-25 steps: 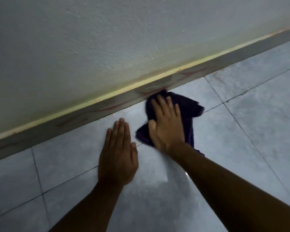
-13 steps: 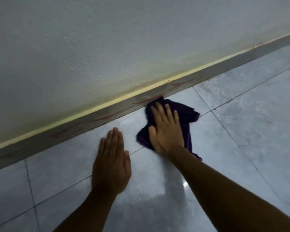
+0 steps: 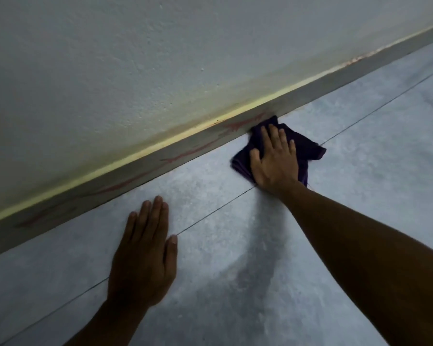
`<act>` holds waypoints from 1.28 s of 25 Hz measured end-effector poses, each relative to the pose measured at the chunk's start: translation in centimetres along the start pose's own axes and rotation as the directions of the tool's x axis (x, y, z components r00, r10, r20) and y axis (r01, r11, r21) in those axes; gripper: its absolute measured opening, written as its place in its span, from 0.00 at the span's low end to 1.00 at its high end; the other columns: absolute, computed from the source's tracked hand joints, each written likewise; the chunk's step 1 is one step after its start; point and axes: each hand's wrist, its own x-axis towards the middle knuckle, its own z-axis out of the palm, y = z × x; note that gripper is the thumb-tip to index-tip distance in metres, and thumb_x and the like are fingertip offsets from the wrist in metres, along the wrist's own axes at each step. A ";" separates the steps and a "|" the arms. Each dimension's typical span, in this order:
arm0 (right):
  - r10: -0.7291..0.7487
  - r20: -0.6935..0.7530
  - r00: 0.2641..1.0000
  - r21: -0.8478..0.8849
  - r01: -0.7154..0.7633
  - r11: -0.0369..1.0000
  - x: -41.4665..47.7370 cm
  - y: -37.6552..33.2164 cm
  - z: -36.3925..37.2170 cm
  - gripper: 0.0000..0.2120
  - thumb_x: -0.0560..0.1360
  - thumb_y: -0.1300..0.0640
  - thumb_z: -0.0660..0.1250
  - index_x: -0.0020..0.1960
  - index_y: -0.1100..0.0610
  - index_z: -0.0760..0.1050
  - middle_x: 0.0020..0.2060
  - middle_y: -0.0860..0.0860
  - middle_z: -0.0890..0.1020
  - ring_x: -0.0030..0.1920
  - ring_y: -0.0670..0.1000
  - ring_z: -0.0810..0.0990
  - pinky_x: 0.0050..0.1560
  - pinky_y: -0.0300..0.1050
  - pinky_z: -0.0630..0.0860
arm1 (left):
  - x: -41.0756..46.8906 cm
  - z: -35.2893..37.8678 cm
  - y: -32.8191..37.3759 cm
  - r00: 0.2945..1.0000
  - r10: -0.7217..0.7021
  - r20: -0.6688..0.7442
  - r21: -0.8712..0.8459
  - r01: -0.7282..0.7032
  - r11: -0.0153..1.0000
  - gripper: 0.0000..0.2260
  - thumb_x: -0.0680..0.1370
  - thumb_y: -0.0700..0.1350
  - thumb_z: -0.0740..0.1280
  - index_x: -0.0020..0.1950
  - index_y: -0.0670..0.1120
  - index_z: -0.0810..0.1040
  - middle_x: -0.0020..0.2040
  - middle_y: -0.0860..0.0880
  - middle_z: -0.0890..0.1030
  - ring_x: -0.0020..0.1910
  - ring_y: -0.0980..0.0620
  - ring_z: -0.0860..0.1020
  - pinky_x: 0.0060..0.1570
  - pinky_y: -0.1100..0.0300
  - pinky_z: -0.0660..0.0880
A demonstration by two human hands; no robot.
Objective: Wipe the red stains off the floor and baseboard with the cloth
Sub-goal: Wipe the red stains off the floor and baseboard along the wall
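- A pale textured wall is filling the far half of the scene.
- A grey tiled floor is spreading across the near half.
- A grey baseboard is running between them, showing red stains left of the cloth.
- The left hand is lying flat and open on the floor.
- The right hand is pressing, fingers spread, on a dark purple cloth, which is touching the baseboard.

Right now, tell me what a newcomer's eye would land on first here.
The dark purple cloth stands out most, pressed flat to the pale tiled floor under the right hand, its far corner touching the grey baseboard. Next come the red stains streaking that baseboard to the left of the cloth. The left hand lies flat and empty on the floor nearer the camera.
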 end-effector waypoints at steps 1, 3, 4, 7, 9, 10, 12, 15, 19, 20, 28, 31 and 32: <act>0.005 -0.006 1.000 -0.003 -0.005 1.000 0.1 -0.1 0.1 0.34 0.81 0.43 0.47 0.83 0.55 0.49 0.83 0.54 0.51 0.82 0.56 0.47 0.81 0.60 0.45 | 0.0 0.0 0.0 1.000 0.002 -0.001 0.002 -0.002 1.000 0.29 0.84 0.53 0.52 0.83 0.40 0.58 0.84 0.42 0.60 0.84 0.42 0.58 0.81 0.40 0.61; 0.050 -0.015 0.999 0.025 -0.050 0.998 -0.2 -1.6 0.2 0.33 0.81 0.44 0.48 0.83 0.56 0.50 0.83 0.55 0.52 0.82 0.57 0.48 0.81 0.61 0.45 | 0.0 0.0 0.0 1.000 0.009 -0.012 -0.005 -0.009 1.000 0.29 0.84 0.52 0.52 0.83 0.39 0.59 0.84 0.41 0.61 0.84 0.41 0.59 0.81 0.39 0.62; 0.058 -0.017 0.998 0.039 -0.058 0.998 -0.8 -2.8 0.3 0.34 0.81 0.43 0.49 0.83 0.56 0.51 0.83 0.55 0.53 0.82 0.57 0.48 0.81 0.61 0.45 | 0.0 0.0 0.0 1.000 0.014 -0.019 -0.010 -0.014 1.000 0.29 0.84 0.52 0.52 0.82 0.38 0.59 0.84 0.41 0.62 0.84 0.41 0.60 0.80 0.39 0.63; -0.078 -0.010 0.997 0.091 0.078 0.993 -4.5 -5.8 1.5 0.37 0.77 0.38 0.50 0.82 0.52 0.53 0.82 0.53 0.54 0.82 0.56 0.48 0.81 0.61 0.42 | 0.0 -0.1 -0.1 0.999 0.021 -0.034 0.002 -0.021 1.000 0.28 0.84 0.51 0.53 0.81 0.37 0.61 0.83 0.40 0.63 0.83 0.40 0.61 0.79 0.38 0.64; -0.131 0.003 0.991 0.096 0.130 0.987 -4.8 -5.3 1.9 0.38 0.76 0.35 0.52 0.82 0.49 0.54 0.82 0.51 0.55 0.82 0.54 0.48 0.80 0.61 0.41 | 0.0 -0.1 0.1 0.999 0.016 -0.030 -0.003 -0.017 1.000 0.28 0.84 0.51 0.53 0.81 0.37 0.61 0.83 0.40 0.63 0.83 0.40 0.61 0.80 0.39 0.63; -0.094 -0.010 0.995 0.070 0.095 0.993 -3.8 -4.4 1.7 0.38 0.76 0.35 0.52 0.82 0.49 0.54 0.82 0.51 0.55 0.82 0.54 0.48 0.80 0.61 0.41 | 0.0 0.0 0.2 0.999 0.017 -0.036 -0.013 -0.017 1.000 0.28 0.84 0.51 0.52 0.81 0.38 0.62 0.83 0.41 0.63 0.83 0.40 0.62 0.80 0.39 0.63; 0.095 -0.039 0.995 0.063 -0.093 0.994 -1.4 -2.6 0.9 0.38 0.77 0.35 0.51 0.82 0.50 0.52 0.83 0.52 0.54 0.82 0.55 0.48 0.80 0.62 0.42 | -0.1 0.0 0.1 0.999 0.016 -0.049 -0.019 -0.017 1.000 0.28 0.84 0.51 0.52 0.81 0.38 0.62 0.83 0.42 0.63 0.83 0.41 0.62 0.80 0.40 0.63; 0.203 -0.059 0.977 0.080 -0.198 0.977 0.6 -1.7 1.1 0.38 0.77 0.34 0.47 0.83 0.51 0.51 0.83 0.53 0.53 0.82 0.57 0.47 0.80 0.63 0.42 | 0.3 -0.2 0.2 0.999 0.009 -0.050 -0.034 -0.011 0.999 0.28 0.85 0.51 0.53 0.82 0.39 0.62 0.83 0.42 0.63 0.83 0.42 0.61 0.81 0.41 0.63; 0.169 -0.046 0.984 0.063 -0.166 0.984 0.6 -1.5 1.5 0.39 0.77 0.34 0.45 0.83 0.52 0.51 0.83 0.53 0.52 0.82 0.57 0.47 0.80 0.64 0.43 | -0.2 -1.5 -0.2 1.000 0.026 0.001 -0.134 -0.025 0.991 0.27 0.86 0.51 0.54 0.83 0.42 0.60 0.84 0.44 0.60 0.85 0.46 0.57 0.82 0.44 0.61; 0.183 -0.053 0.982 0.052 -0.180 0.982 0.7 -1.2 1.5 0.40 0.76 0.33 0.45 0.83 0.52 0.51 0.83 0.53 0.52 0.82 0.58 0.48 0.80 0.65 0.43 | -1.0 -1.9 -1.3 1.000 0.018 -0.006 -0.146 -0.019 0.989 0.27 0.85 0.51 0.54 0.83 0.43 0.61 0.84 0.45 0.61 0.85 0.47 0.57 0.82 0.45 0.61; -0.009 -0.042 0.999 -0.003 0.009 1.000 -9.1 -12.9 3.2 0.41 0.76 0.36 0.45 0.82 0.57 0.51 0.83 0.55 0.52 0.82 0.61 0.49 0.80 0.65 0.46 | -12.3 -3.7 -8.4 0.941 -0.332 -0.069 -0.038 0.330 0.943 0.29 0.85 0.52 0.54 0.84 0.44 0.57 0.85 0.45 0.58 0.86 0.44 0.55 0.83 0.39 0.58; -0.330 0.028 0.944 -0.023 0.330 0.944 -16.1 -20.6 5.3 0.38 0.77 0.38 0.48 0.82 0.56 0.52 0.82 0.55 0.54 0.82 0.59 0.48 0.80 0.62 0.45 | -11.7 -3.8 -8.1 0.944 -0.327 -0.049 -0.037 0.326 0.945 0.28 0.85 0.51 0.53 0.84 0.42 0.57 0.85 0.42 0.59 0.85 0.42 0.55 0.82 0.38 0.59; -0.450 0.057 0.891 -0.011 0.451 0.892 -17.7 -22.4 5.8 0.36 0.78 0.40 0.48 0.82 0.55 0.54 0.82 0.54 0.55 0.82 0.58 0.47 0.81 0.62 0.46 | -11.8 -3.9 -8.3 0.946 -0.320 -0.049 -0.018 0.319 0.948 0.28 0.85 0.51 0.53 0.84 0.42 0.58 0.85 0.41 0.59 0.85 0.41 0.57 0.81 0.37 0.61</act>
